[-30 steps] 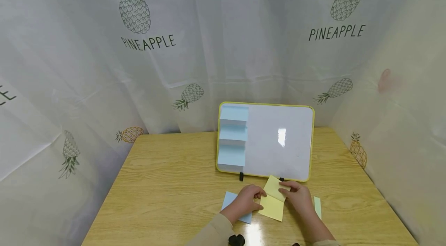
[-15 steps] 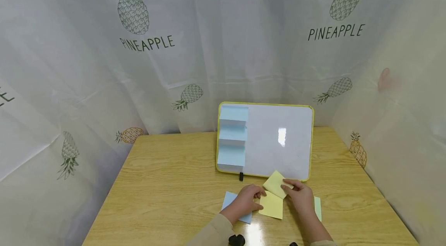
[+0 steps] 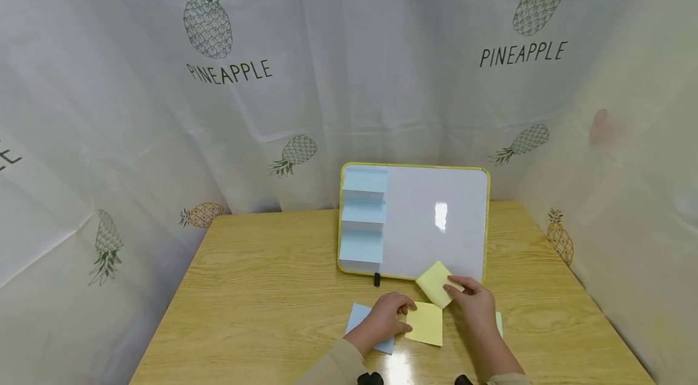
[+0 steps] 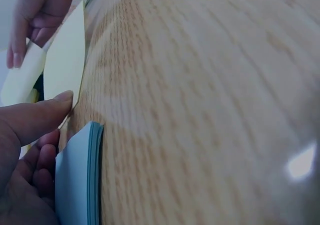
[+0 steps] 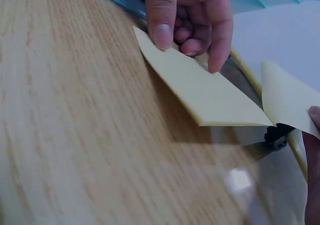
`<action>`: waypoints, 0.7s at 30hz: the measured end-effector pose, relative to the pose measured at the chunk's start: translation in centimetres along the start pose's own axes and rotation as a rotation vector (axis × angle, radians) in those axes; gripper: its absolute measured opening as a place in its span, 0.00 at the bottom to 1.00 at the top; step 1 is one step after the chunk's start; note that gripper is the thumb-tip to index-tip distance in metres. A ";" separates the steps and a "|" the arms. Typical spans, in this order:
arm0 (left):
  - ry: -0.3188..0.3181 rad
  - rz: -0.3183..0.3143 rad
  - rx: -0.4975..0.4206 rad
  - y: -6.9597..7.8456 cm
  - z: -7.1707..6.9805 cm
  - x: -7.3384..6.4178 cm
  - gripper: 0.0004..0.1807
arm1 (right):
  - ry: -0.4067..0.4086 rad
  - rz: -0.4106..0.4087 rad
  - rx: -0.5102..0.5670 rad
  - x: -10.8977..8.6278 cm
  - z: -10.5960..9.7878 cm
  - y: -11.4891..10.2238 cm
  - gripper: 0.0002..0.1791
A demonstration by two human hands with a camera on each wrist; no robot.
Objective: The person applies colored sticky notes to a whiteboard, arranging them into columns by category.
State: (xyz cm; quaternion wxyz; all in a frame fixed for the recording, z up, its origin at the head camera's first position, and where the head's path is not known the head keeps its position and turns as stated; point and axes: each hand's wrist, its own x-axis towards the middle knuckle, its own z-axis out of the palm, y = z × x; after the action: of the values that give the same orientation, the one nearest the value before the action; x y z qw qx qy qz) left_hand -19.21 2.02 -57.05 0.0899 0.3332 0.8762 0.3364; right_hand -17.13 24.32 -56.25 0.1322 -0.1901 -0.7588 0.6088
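Note:
My left hand (image 3: 386, 317) holds a yellow sticky note pad (image 3: 425, 325) at its left edge, thumb on one corner and fingers on another. In the right wrist view the pad (image 5: 205, 92) is tilted, its near edge raised off the wood. A single yellow sticky note (image 3: 434, 284) is pinched at its right corner between the thumb and fingers of my right hand (image 3: 475, 305). This note overlaps the bottom edge of the whiteboard (image 3: 431, 221) in the head view. Its lower corner (image 5: 273, 121) meets the pad's corner in the right wrist view.
Several light blue notes (image 3: 362, 247) hang in a column on the whiteboard's left side. A blue sticky note pad (image 4: 75, 175) lies under my left wrist. A pale green strip (image 3: 498, 323) lies beside my right forearm. A patterned curtain (image 3: 349, 70) surrounds the wooden table (image 3: 262, 288).
The upper yellow note has turned and moved up and right with my right hand, its edge swinging away from the pad's. My left hand stays in place on the pad.

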 end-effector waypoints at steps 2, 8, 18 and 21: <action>0.005 -0.006 -0.001 0.1 0.1 0.0 0.19 | -0.008 -0.007 -0.006 0.2 -0.2 -0.4 0.19; 0.002 -0.081 -0.111 0.3 0.2 0.2 0.19 | -0.039 -0.048 0.002 0.3 -0.7 -1.7 0.18; 0.046 -0.116 -0.312 2.0 -2.9 1.0 0.18 | -0.127 -0.067 0.126 1.2 -1.3 -4.1 0.15; 0.071 -0.098 -0.304 2.5 -4.2 1.8 0.17 | -0.130 -0.051 0.131 1.5 -1.4 -5.3 0.17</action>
State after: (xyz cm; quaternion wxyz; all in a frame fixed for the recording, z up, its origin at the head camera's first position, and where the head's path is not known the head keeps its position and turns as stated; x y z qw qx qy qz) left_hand -20.86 2.31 -52.14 0.1248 0.2605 0.8329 0.4720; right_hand -18.57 25.22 -50.83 0.1104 -0.1217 -0.7291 0.6644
